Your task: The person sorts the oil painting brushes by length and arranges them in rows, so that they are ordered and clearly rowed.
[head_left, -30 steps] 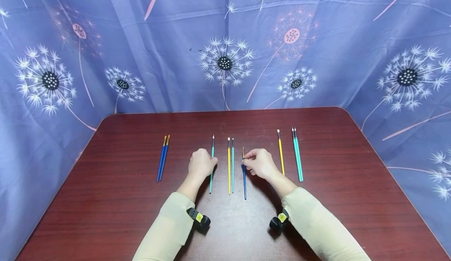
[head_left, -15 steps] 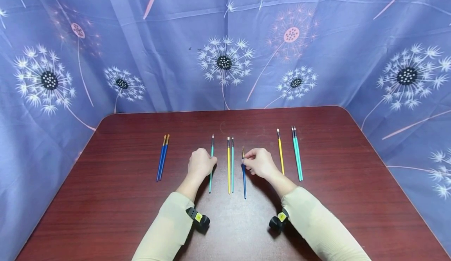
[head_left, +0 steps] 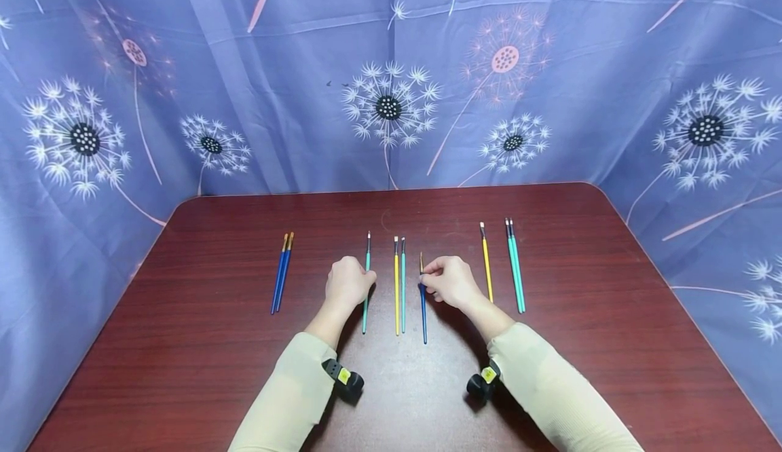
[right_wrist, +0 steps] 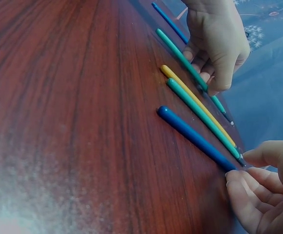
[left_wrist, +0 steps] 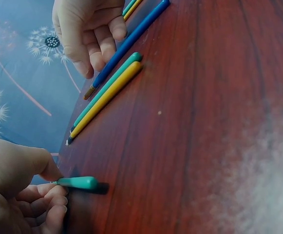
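Note:
My left hand [head_left: 349, 282] pinches a teal paintbrush [left_wrist: 79, 183] between thumb and fingers, and the brush's bristle end points to the far side. To the right, my right hand [head_left: 453, 284] holds a dark blue paintbrush [head_left: 424, 316] near its ferrule with thumb and fingertips. Between the hands a yellow paintbrush [head_left: 397, 296] and another teal paintbrush [head_left: 403, 296] lie side by side on the table, touched by neither hand. In the right wrist view the blue handle [right_wrist: 195, 137] slants beside that pair.
Two blue paintbrushes [head_left: 282, 281] lie together at the left of the brown table [head_left: 183, 343]. Right of my right hand are a yellow paintbrush [head_left: 486, 262], partly hidden by the forearm, and two teal paintbrushes [head_left: 516, 275]. A blue dandelion-print curtain [head_left: 305, 99] stands behind the table.

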`<state>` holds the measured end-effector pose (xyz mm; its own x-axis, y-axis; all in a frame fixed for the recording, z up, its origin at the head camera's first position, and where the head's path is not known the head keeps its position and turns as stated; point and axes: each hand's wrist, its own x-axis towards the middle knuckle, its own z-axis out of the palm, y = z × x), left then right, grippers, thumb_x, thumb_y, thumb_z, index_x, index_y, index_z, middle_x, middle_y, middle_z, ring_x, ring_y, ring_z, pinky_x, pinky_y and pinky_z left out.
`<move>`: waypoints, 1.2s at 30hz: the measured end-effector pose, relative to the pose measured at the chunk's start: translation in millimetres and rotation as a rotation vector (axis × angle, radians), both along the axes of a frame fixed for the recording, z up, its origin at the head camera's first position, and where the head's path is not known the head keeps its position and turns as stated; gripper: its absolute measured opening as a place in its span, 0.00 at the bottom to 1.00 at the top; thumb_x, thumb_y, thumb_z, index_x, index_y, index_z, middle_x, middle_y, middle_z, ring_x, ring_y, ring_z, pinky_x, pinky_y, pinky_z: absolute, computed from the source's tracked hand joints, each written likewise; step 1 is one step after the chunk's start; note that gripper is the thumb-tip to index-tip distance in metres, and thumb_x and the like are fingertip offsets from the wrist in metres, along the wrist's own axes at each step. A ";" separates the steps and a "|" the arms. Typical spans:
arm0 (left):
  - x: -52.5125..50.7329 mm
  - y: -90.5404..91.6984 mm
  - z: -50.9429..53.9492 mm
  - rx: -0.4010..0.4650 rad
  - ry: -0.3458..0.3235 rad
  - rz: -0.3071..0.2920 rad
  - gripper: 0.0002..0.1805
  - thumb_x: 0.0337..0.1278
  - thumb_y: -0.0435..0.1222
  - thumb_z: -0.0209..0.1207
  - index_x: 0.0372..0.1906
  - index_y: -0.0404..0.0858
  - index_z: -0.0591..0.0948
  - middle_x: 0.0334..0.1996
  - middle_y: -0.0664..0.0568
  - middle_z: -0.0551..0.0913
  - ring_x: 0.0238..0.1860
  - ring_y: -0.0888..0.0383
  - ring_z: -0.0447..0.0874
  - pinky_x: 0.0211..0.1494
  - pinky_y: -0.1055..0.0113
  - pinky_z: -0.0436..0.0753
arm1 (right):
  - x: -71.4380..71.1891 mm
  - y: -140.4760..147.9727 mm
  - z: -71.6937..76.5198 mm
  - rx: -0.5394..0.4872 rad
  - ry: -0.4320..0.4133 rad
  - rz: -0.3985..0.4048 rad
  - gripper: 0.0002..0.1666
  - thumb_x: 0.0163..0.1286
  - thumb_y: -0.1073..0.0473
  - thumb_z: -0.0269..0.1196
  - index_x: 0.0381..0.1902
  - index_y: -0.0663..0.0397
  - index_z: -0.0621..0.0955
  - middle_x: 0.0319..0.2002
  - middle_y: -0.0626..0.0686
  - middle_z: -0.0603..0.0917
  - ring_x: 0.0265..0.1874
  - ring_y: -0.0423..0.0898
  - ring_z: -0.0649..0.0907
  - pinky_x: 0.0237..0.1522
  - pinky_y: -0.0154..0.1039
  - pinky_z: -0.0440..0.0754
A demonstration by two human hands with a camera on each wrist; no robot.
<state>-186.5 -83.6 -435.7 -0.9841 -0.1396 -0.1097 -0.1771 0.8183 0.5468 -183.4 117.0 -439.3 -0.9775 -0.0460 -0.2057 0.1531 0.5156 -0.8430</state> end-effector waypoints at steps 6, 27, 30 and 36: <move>-0.9 0.1 -0.2 0.000 0.006 -0.001 0.10 0.46 0.41 0.58 0.16 0.43 0.79 0.20 0.53 0.82 0.27 0.53 0.81 0.29 0.58 0.78 | -0.1 1.0 0.1 0.003 0.003 -0.004 0.09 0.59 0.64 0.64 0.37 0.64 0.82 0.28 0.56 0.86 0.20 0.41 0.83 0.20 0.36 0.82; 2.5 8.8 2.4 0.030 0.002 -0.021 0.08 0.47 0.42 0.58 0.20 0.44 0.81 0.25 0.53 0.83 0.30 0.53 0.81 0.31 0.59 0.78 | 9.8 25.8 3.1 0.028 0.140 0.062 0.12 0.60 0.61 0.64 0.39 0.63 0.83 0.27 0.57 0.87 0.17 0.42 0.83 0.20 0.35 0.81; 3.8 11.6 3.2 0.038 0.008 -0.024 0.08 0.47 0.42 0.58 0.22 0.43 0.81 0.26 0.52 0.83 0.30 0.53 0.81 0.33 0.59 0.79 | 12.7 32.3 2.5 0.021 0.177 0.088 0.12 0.61 0.61 0.64 0.41 0.63 0.82 0.28 0.56 0.87 0.16 0.42 0.82 0.21 0.35 0.80; 5.1 18.4 2.2 0.083 0.017 -0.039 0.09 0.48 0.43 0.59 0.20 0.44 0.80 0.24 0.54 0.83 0.28 0.55 0.80 0.36 0.60 0.79 | 20.4 45.5 4.1 0.119 0.305 0.092 0.13 0.60 0.59 0.65 0.41 0.60 0.83 0.29 0.52 0.87 0.25 0.41 0.84 0.31 0.33 0.80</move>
